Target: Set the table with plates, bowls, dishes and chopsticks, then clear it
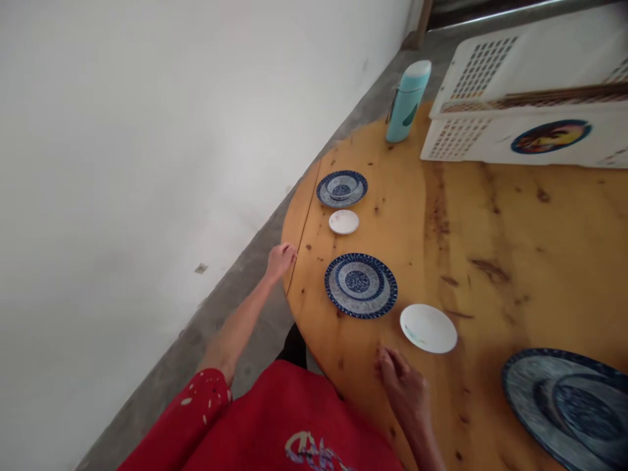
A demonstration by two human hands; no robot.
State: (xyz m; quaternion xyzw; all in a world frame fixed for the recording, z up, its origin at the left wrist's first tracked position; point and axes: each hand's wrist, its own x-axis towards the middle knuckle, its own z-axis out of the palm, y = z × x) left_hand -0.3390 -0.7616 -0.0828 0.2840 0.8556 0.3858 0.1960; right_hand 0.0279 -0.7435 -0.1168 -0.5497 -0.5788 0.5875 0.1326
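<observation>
My left hand (280, 260) rests on the left rim of a round wooden table (490, 229), fingers curled over the edge, holding nothing. My right hand (403, 386) lies flat on the tabletop near me, fingers spread, empty. Just beyond it sits a small white dish (428, 328). A blue patterned plate (360, 285) lies between my hands, slightly farther out. Farther along are a second small white dish (343, 222) and a blue plate with a blue bowl on it (342, 188).
A teal flask (407, 101) stands at the table's far edge. White perforated plastic crates (520, 98) with chopsticks and a colourful plate occupy the far right. Another blue plate with a bowl (569, 405) sits at lower right. A white wall and concrete floor lie left.
</observation>
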